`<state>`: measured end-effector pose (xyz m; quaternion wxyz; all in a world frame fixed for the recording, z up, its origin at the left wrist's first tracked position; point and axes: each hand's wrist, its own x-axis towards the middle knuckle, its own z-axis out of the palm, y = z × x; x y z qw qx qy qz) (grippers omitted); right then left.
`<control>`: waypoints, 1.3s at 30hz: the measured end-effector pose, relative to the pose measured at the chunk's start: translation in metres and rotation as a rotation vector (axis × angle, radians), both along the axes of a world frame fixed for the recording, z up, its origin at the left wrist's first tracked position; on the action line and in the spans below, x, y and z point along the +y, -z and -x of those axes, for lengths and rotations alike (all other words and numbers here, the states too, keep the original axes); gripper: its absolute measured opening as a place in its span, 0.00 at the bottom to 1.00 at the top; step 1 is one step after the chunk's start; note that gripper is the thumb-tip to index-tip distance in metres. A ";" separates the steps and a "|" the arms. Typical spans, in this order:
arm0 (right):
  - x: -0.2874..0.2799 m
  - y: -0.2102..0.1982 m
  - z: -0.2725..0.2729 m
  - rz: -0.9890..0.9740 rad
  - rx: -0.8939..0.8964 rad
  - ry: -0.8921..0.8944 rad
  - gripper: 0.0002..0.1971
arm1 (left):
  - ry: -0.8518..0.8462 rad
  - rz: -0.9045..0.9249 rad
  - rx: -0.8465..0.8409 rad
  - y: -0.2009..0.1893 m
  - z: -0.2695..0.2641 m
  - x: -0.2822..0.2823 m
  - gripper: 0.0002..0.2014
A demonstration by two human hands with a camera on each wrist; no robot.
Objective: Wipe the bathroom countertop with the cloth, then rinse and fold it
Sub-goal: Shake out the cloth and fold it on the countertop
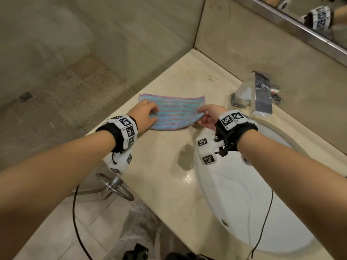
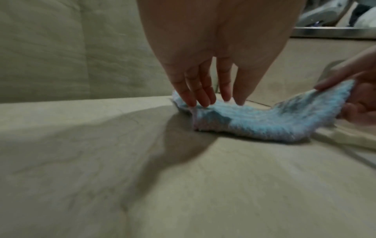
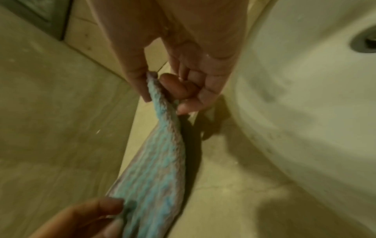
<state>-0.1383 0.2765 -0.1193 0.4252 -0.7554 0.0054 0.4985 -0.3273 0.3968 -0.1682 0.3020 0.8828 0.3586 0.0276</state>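
A blue-and-pink striped cloth point(image 1: 178, 113) point(image 2: 254, 122) point(image 3: 154, 169) lies on the beige marble countertop point(image 1: 169, 166), left of the sink. My left hand point(image 1: 155, 114) point(image 2: 219, 101) pinches its near left edge, fingertips pointing down onto the fabric. My right hand point(image 1: 201, 111) point(image 3: 158, 90) pinches the right edge between thumb and forefinger and holds that side lifted off the counter. The cloth sags between the two hands, its far part flat on the stone.
A white oval sink point(image 1: 234, 194) is set into the counter at the right, with a chrome faucet point(image 1: 259, 94) behind it. A mirror point(image 1: 319, 21) hangs above the back wall. A chrome towel ring point(image 1: 116, 186) hangs below the counter's left edge.
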 end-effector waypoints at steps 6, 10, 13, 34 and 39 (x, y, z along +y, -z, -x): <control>0.042 -0.008 0.052 -0.229 -0.136 -0.217 0.12 | -0.522 0.546 -0.330 -0.006 0.012 0.014 0.12; 0.061 0.006 0.095 -0.223 -0.112 -0.371 0.11 | -0.611 0.725 -0.335 -0.010 0.024 0.015 0.13; 0.065 0.016 0.100 -0.176 -0.203 -0.405 0.14 | -0.637 0.761 -0.309 -0.004 0.030 0.016 0.12; 0.059 0.037 0.064 0.150 -0.518 -0.445 0.14 | -0.548 0.246 -0.093 -0.012 0.016 0.021 0.11; 0.056 0.032 0.065 0.182 -0.589 -0.520 0.09 | -0.472 0.124 0.013 0.002 0.028 0.019 0.11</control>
